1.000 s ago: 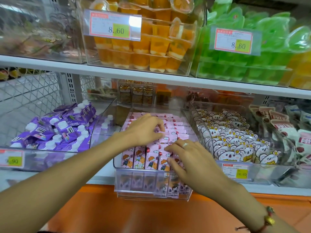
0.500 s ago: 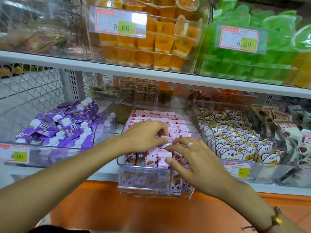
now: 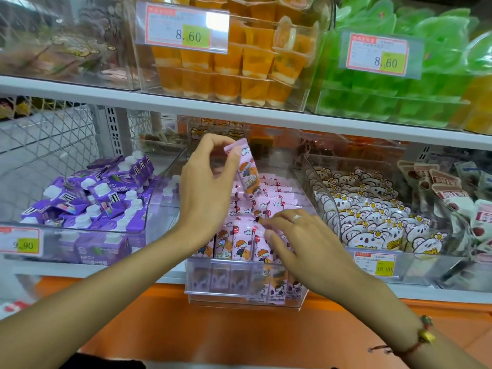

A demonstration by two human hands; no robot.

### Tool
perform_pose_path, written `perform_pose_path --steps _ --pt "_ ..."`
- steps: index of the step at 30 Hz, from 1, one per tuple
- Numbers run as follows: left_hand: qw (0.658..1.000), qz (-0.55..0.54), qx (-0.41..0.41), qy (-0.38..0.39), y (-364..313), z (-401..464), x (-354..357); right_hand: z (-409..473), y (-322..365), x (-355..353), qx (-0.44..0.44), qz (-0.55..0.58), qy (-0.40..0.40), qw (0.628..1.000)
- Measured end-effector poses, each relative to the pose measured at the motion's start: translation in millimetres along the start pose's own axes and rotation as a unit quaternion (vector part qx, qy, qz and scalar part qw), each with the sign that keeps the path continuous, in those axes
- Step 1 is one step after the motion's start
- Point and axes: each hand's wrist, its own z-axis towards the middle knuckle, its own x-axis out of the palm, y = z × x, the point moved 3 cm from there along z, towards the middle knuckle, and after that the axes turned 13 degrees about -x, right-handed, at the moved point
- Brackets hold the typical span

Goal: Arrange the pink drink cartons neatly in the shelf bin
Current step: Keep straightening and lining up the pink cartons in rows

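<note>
Hands work over a clear shelf bin [image 3: 221, 278] that juts from the middle shelf, packed with rows of pink drink cartons [image 3: 269, 203] standing on end. The left hand [image 3: 205, 193] is raised above the bin, its fingers and thumb pinching the top edge of one lifted carton [image 3: 246, 169], which hangs tilted in the air over the rear rows, its lower end close to the tops of the packed ones. The right hand [image 3: 306, 249], with a ring on one finger and a beaded bracelet [image 3: 423, 334] at the wrist, is down at the front right of the bin, its fingers bent among the tops of the front cartons; whether they actually clasp a carton or only press against them I cannot tell. The front row shows cartoon figures through the clear front wall. To the left sits another clear bin with purple cartons [image 3: 101, 198] lying jumbled, white caps showing, and a price tag [image 3: 21, 243] reading 9.90. To the right is a bin of koala-print packs [image 3: 372, 222] with a yellow tag [image 3: 383, 266] marked 16.80. On the shelf above stand orange jelly cups [image 3: 239, 65] and green jelly cups [image 3: 399, 83], each tagged 8.60.
</note>
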Motion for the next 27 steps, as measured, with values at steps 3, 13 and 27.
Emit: perform_pose_path --steps 3,13,27 --pt "0.999 -0.025 -0.024 0.004 2 -6 -9 3 -1 -8 0.035 0.072 -0.078 0.994" --pt "0.984 -0.110 -0.092 0.109 1 -20 -6 12 10 -13 0.111 0.404 -0.166 0.893" --pt "0.958 -0.034 -0.121 0.257 17 -35 7 6 -5 -4 0.243 0.571 -0.204 0.757"
